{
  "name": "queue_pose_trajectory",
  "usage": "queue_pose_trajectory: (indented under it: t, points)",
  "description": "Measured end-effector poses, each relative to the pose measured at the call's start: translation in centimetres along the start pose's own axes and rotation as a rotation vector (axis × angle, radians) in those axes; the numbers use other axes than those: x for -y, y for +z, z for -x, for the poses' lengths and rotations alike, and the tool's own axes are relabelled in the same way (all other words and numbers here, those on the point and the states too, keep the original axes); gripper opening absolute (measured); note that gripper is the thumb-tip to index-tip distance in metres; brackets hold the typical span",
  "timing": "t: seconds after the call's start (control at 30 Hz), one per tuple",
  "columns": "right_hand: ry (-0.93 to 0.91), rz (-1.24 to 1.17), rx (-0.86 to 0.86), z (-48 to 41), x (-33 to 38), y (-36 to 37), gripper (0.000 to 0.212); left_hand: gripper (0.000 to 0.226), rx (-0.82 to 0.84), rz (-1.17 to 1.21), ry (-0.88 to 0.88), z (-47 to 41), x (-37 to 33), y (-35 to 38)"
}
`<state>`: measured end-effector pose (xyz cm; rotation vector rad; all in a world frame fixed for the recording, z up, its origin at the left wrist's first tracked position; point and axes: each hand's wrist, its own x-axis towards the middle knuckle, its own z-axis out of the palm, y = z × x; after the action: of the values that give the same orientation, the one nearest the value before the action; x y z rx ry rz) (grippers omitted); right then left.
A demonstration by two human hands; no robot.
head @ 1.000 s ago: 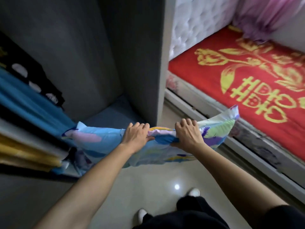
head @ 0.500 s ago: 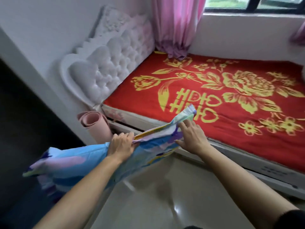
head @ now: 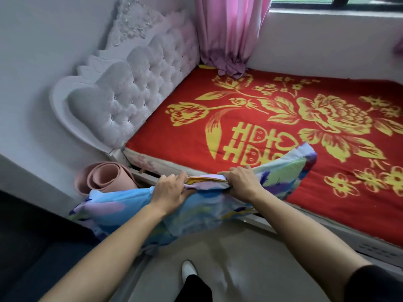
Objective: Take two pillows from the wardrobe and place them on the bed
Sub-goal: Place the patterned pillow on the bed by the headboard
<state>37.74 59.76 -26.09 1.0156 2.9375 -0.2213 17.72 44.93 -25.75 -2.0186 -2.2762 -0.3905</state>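
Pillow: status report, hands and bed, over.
Left hand and right hand both gripping pillow along its top edge. Pillow held over bed edge, not yet down. No obstruction on bed near headboard.

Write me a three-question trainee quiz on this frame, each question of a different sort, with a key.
1. True or false: the pillow already lies flat on the bed.
2. Multiple choice: what stands on the floor at the head end of the bed frame? A) a rolled pink mat B) a laundry basket C) a second pillow
3. Fill in: the pillow's top edge is gripped by ____ hands.

Key
1. False. The left hand and right hand hold it up at the bed's near edge; only its right end reaches over the red blanket.
2. A, the rolled pink mat.
3. Both.
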Motion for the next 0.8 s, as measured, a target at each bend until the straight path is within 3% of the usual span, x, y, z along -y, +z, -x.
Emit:
queue_pose_trajectory:
  t: [0.2,0.3,0.37,0.43,0.6,0.8]
  points:
    - [0.035,-0.078,-0.088,-9.4,0.5,-3.4,0.055,0.066,0.012,0.025,0.021,-7.9,8.6,0.3]
    - [0.060,-0.083,-0.156,-13.7,0.1,-5.5,0.056,0.092,0.111,-0.129,0.045,-12.6,12.7,-0.6]
    - [0.065,-0.060,-0.198,-16.2,-0.1,-6.8,0.053,0.096,0.160,-0.063,0.032,-15.4,14.7,-0.8]
    - [0.071,-0.015,-0.255,-18.8,-0.8,-8.0,0.051,0.087,0.126,0.051,0.020,-18.3,15.8,-0.9]
    - [0.110,0.129,-0.366,-25.7,-4.6,-9.1,0.048,0.055,-0.141,0.107,0.004,-26.0,17.0,0.5]
    - [0.129,0.079,-0.542,-36.0,-10.4,-8.3,0.053,0.043,-0.147,0.116,-0.175,-36.0,19.0,2.4]
